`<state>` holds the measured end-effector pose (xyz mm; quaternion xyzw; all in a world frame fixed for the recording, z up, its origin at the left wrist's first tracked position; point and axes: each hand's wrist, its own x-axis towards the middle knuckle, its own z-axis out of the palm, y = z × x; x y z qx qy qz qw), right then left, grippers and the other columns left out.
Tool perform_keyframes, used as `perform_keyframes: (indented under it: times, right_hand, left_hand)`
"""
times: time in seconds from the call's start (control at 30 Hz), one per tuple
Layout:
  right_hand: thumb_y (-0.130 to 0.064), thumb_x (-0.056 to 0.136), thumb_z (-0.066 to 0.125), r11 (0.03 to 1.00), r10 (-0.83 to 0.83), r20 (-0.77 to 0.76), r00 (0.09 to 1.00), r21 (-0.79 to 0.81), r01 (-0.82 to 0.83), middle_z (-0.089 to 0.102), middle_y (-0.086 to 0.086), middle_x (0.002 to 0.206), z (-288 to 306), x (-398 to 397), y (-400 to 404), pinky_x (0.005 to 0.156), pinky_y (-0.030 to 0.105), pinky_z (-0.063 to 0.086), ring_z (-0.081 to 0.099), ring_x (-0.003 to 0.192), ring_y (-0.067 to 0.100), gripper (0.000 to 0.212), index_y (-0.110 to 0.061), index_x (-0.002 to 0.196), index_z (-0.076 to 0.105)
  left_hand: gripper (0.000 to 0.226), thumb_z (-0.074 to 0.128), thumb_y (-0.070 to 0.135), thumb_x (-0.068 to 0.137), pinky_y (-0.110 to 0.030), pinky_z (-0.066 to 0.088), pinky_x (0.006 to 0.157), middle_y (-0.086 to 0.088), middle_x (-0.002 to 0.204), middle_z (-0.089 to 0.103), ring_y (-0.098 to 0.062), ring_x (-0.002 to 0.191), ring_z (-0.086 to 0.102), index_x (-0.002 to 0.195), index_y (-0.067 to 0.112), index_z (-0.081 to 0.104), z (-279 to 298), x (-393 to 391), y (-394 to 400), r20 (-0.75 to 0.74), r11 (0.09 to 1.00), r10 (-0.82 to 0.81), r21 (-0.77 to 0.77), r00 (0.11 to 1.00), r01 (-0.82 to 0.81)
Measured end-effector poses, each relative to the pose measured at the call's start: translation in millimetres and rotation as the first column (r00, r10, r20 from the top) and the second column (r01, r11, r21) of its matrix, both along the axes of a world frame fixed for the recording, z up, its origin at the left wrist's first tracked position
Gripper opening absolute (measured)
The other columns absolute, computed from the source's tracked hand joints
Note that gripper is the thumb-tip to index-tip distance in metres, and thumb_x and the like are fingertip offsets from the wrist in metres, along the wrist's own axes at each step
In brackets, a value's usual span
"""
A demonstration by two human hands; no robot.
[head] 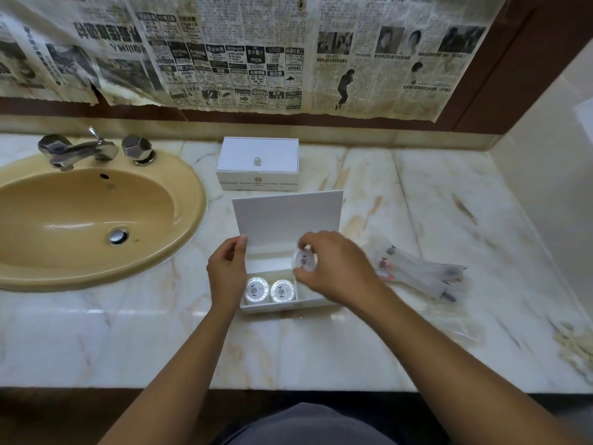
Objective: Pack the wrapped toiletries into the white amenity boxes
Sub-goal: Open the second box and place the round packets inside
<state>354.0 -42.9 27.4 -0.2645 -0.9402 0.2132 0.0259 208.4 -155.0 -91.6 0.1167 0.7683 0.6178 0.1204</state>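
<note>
Right hand pinches wrapped round | left hand holds lid

Glossy marble counter, chrome tap, matt card box.

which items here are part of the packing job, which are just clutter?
Job:
open box, lid held up by left hand
two round toiletries already inside it
round toiletry in right hand, above the box
wrapped toiletries on the counter, right
closed box behind

Not job:
sink
tap
newspaper on the wall
</note>
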Motion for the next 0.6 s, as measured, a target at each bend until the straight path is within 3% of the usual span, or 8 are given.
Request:
perform_keyframes:
  times: [0.2,0.33,0.6]
  right_hand:
    - [-0.037,0.082,0.059,0.968,0.204,0.131,0.970,0.119,-0.219,0.056,0.002,0.107,-22.9,-24.1,-29.7,0.088,0.036,0.035,0.046,0.106,0.023,0.033,-0.017,0.108,0.060]
    - [-0.029,0.084,0.060,0.944,0.212,0.263,0.941,0.196,-0.267,0.052,0.006,0.105,-31.2,-29.6,-32.1,0.085,0.037,0.030,0.043,0.104,0.026,0.021,-0.013,0.097,0.062]
    - [-0.017,0.087,0.059,0.910,0.207,0.357,0.911,0.271,-0.313,0.055,0.008,0.108,-44.1,-33.3,-34.1,0.092,0.040,0.030,0.043,0.108,0.028,0.018,-0.013,0.103,0.062]
  left_hand:
    - [0.015,0.057,0.025,0.096,-0.005,0.045,0.071,0.009,0.089,0.070,-0.003,0.084,0.063,0.096,0.017,0.070,-0.6,-1.0,-0.1,-0.001,1.000,0.007,-0.009,1.000,-0.007]
    - [0.016,0.057,0.026,0.096,-0.004,0.044,0.071,0.009,0.092,0.070,0.001,0.085,0.063,0.098,0.017,0.070,-0.3,-0.6,0.1,0.013,1.000,0.007,-0.010,1.000,-0.006]
    - [0.017,0.058,0.028,0.096,-0.004,0.044,0.073,0.010,0.093,0.071,0.000,0.088,0.063,0.099,0.018,0.071,-0.9,-1.0,-0.4,0.019,1.000,0.013,-0.009,1.000,-0.012]
